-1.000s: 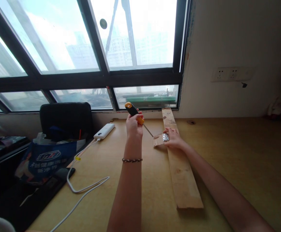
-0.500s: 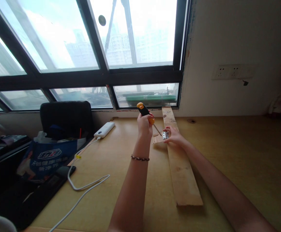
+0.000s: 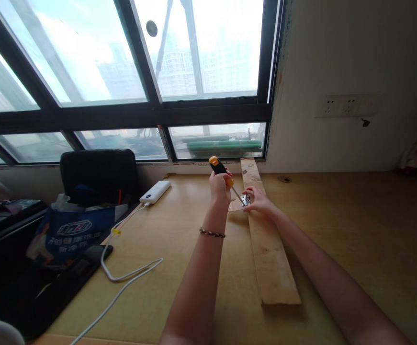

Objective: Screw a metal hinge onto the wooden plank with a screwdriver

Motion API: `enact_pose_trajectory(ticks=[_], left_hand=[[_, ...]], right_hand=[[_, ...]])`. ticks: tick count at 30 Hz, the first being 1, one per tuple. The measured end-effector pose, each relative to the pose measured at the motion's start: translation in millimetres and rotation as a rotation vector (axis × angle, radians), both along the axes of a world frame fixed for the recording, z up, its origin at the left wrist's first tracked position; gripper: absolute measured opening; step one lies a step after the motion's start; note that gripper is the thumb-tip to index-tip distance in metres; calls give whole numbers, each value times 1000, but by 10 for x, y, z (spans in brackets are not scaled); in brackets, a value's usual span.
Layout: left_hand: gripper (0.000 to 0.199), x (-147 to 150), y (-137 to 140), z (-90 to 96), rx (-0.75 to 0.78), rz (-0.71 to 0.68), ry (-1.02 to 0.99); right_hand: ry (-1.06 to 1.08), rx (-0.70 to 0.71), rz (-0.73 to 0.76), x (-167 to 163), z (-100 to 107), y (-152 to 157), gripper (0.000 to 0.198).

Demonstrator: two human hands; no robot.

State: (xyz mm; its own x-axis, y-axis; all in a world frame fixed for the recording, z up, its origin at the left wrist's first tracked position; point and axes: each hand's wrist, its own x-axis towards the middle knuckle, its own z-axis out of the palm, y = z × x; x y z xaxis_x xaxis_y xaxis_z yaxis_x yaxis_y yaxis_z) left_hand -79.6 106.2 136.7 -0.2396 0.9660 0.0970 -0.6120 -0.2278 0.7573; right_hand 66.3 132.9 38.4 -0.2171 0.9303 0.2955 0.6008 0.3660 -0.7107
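Observation:
My left hand is wrapped round the yellow-and-black handle of a screwdriver. The tool slants down to the right, and its tip meets the left part of a silver metal hinge. Fingers of my right hand pinch the hinge from the right, covering part of it. Beneath the hinge lies a long wooden board, stretching from near me toward the window. A small piece of wood or card sticks out at the board's left side. Any screw under the tip is too small to make out.
On the table, a white power bank lies at the left edge with a white cable trailing toward me. A black chair and a blue bag stand left of the table. Behind are a window and a wall socket.
My left hand has moved slightly right and down with the screwdriver, bringing its tip from the hinge's left edge onto the hinge. My right hand stays in place.

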Motion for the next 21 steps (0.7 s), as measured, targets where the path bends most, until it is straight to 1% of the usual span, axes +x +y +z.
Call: enact_pose_trajectory(ticks=[7, 12, 15, 18, 21], left_hand=[[29, 35, -5, -20, 30, 4, 26], [23, 68, 54, -86, 63, 47, 201], [29, 52, 105, -128, 81, 93, 397], [39, -13, 107, -127, 94, 185, 712], [47, -110, 52, -72, 65, 262, 1000]], right_hand=[[2, -12, 22, 8, -1, 0, 62], [-3, 0, 13, 14, -30, 14, 62], [9, 21, 22, 17, -45, 21, 61], [18, 19, 27, 18, -40, 11, 61], [4, 12, 22, 17, -29, 1, 62]])
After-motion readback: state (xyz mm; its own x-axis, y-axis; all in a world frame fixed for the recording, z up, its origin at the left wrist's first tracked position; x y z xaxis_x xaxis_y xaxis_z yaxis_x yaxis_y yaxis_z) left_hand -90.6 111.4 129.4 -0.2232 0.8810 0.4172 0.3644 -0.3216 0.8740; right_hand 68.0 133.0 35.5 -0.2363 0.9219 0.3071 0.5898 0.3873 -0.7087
